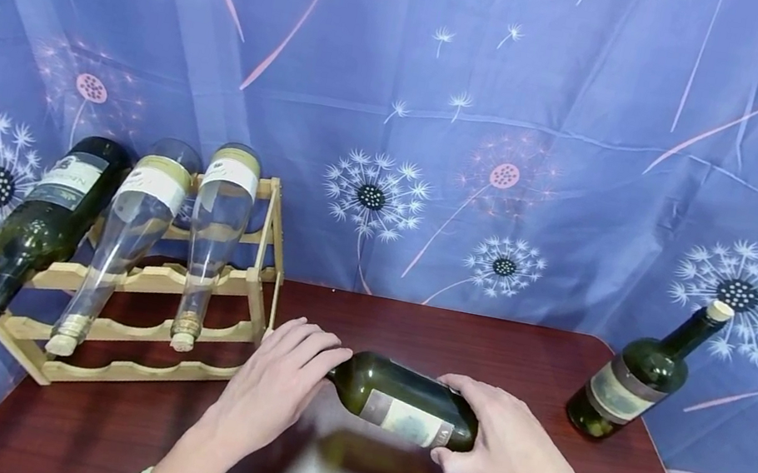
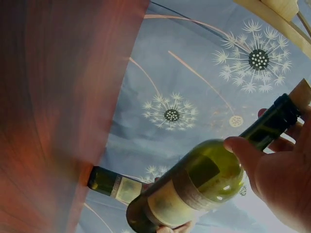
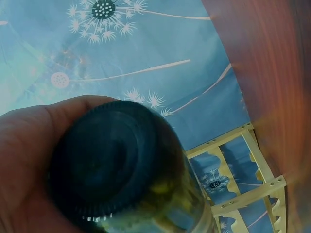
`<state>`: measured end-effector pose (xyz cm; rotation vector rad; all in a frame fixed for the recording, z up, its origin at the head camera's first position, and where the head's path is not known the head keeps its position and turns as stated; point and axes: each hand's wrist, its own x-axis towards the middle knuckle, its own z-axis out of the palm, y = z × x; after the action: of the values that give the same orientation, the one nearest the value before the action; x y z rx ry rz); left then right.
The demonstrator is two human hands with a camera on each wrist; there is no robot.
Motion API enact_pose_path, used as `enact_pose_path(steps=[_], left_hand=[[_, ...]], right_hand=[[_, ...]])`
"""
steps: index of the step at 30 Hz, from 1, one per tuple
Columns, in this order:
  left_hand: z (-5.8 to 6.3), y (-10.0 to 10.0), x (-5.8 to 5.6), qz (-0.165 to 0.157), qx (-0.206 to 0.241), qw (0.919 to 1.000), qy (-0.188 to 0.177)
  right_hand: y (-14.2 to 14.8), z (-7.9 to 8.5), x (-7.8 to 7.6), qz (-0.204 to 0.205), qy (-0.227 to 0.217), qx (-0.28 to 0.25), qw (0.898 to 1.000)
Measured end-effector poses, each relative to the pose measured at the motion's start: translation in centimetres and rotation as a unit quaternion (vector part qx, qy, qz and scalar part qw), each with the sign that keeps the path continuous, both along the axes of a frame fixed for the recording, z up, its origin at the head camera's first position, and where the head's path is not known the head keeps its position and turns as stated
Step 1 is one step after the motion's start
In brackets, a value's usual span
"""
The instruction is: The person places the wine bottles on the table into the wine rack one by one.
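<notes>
A dark green wine bottle (image 1: 411, 399) with a pale label lies nearly level between both hands, above the table. My left hand (image 1: 286, 376) grips its neck; the left wrist view shows the thumb (image 2: 248, 158) along the neck and a cork at the mouth. My right hand (image 1: 503, 440) holds the base end, fingers on top and thumb below. In the right wrist view the round bottle base (image 3: 107, 160) faces the camera, with the palm beside it.
A wooden wine rack (image 1: 150, 281) at the left bears three corked bottles, one dark green (image 1: 51, 213) and two of clear glass (image 1: 218, 217). Another corked green bottle (image 1: 635, 383) stands at the table's right edge. A patterned blue cloth (image 1: 446, 113) hangs behind the table (image 1: 482, 339).
</notes>
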<state>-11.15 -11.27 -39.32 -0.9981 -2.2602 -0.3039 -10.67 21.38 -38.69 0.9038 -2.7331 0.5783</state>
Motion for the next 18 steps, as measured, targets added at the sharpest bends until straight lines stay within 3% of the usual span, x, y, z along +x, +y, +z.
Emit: enact_pose_path(steps=[11, 15, 18], left_hand=[[-0.3, 0.2, 0.3, -0.015, -0.005, 0.9997, -0.018], [-0.3, 0.1, 0.4, -0.022, -0.009, 0.9992, -0.032], [-0.5, 0.3, 0.4, -0.032, -0.023, 0.9984, -0.040]], right_hand=[[0.9, 0.0, -0.1, 0.078, -0.110, -0.052, 0.990], [1.5, -0.2, -0.6, 0.127, -0.135, -0.080, 0.979], [2.0, -0.4, -0.9, 0.165, -0.169, -0.125, 0.964]])
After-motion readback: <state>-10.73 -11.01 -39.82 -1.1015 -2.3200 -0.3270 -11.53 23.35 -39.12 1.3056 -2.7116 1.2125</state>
